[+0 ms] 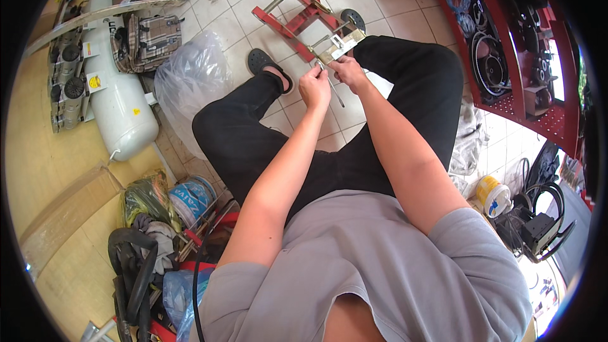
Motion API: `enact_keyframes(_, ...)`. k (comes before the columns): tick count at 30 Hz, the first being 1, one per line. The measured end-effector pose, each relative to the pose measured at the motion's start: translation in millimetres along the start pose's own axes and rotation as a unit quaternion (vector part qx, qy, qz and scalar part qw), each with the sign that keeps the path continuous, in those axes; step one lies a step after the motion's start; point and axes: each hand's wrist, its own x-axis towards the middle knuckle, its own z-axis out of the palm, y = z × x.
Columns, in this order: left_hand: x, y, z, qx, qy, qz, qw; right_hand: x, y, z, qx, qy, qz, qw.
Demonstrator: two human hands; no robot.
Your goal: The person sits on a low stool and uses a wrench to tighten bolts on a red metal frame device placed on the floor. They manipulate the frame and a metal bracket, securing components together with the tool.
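Note:
Between my knees a red metal frame with coil springs stands on the tiled floor. At its near end is a pale metal bracket with a slot in it. My right hand is closed at the near edge of this bracket, its fingertips partly hidden. Close beside it, my left hand is pinched shut just below the frame, around something too small to make out. A thin dark rod slants down between the two hands; which hand holds it, if either, is unclear.
To the left lie a clear plastic bag, a plaid bag and a white cylindrical tank. A blue bucket sits lower left. Red shelving stands right, with a yellow-and-white tub below it.

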Motion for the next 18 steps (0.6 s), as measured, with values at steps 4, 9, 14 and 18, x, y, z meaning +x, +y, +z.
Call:
enact_keyframes(4, -3, -14, 7, 0.065, 0.054, 0.053, 0.995, -5, -5, 4, -0.017, -0.003, -0.017, 1.0)
enact_keyframes(9, -1, 8, -3, -0.078, -0.079, -0.143, 0.983, -4, -3, 3, -0.053, 0.014, -0.031, 0.998)
enact_keyframes(14, 26, 16, -22, -0.308, -0.191, -0.358, 0.861, -5, -5, 4, -0.085, 0.026, -0.042, 0.995)
enact_keyframes(18, 40, 12, -29, -0.33, -0.23, -0.382, 0.832, -8, -3, 8, -0.122, 0.051, -0.066, 0.989)
